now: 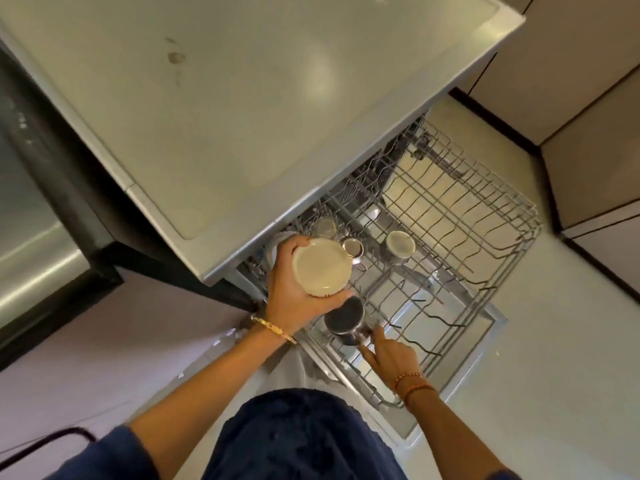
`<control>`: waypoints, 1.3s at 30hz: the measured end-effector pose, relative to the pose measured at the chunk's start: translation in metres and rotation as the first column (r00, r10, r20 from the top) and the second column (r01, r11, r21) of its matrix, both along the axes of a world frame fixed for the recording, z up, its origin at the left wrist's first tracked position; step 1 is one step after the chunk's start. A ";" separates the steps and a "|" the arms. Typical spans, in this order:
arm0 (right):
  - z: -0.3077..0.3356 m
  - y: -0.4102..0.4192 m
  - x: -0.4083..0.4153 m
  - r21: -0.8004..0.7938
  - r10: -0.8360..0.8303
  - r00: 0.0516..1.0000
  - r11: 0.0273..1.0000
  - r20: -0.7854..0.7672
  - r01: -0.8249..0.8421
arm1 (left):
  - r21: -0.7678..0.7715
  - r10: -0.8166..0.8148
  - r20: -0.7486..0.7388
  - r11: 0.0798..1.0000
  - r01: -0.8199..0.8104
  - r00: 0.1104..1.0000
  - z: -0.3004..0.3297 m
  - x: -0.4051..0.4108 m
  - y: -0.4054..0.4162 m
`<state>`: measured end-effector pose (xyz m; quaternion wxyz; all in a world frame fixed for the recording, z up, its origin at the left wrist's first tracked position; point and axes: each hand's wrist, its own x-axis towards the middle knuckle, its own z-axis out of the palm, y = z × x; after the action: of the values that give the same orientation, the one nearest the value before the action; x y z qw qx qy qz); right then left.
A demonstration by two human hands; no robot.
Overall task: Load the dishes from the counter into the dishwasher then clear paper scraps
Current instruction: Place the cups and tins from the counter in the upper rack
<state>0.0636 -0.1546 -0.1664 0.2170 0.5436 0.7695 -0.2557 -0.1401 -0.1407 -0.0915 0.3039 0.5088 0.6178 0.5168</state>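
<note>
My left hand grips a cream bowl, held upside down above the pulled-out wire rack of the dishwasher. Below it, my right hand touches the handle side of a steel cup that stands upside down at the rack's near left corner. In the rack stand a small steel cup, a cream mug and a clear glass. A white dish shows partly behind my left hand.
The grey counter overhangs the rack's far side. The open dishwasher door lies under the rack. A steel appliance stands at the left, and cabinet fronts line the pale floor at the right.
</note>
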 end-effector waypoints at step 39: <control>0.053 0.135 0.003 0.068 -0.063 0.527 0.972 -0.847 0.227 | -0.019 -0.231 -0.061 0.973 0.231 0.971 -0.008 0.066 0.078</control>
<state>0.0662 -0.0192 -0.1133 -0.2475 0.4330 0.7496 -0.4352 -0.0737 -0.0631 -0.0999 0.3452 0.5916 0.5666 0.4581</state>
